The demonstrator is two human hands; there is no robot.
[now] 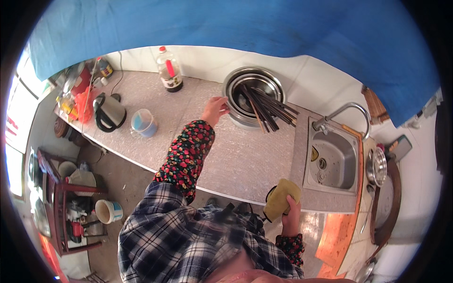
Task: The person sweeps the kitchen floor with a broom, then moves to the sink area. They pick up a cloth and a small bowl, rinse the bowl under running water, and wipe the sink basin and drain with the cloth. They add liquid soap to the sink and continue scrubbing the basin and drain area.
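Note:
My left hand (215, 109) reaches over the countertop, its fingertips at the left rim of the nested stainless steel bowls (231, 76); whether it grips the rim I cannot tell. Several dark chopsticks (267, 106) lie across the bowls, their ends sticking out over the right rim. In my right hand (292, 212), at the counter's front edge, is a folded yellowish-green cloth (282, 200) with dark edging.
Right of the bowls is a steel sink (334, 162) with a curved faucet (348, 108). Leftward stand a red-capped bottle (170, 72), a plastic cup (144, 123) and an electric kettle (111, 111). A blue cloth (226, 24) hangs across the top.

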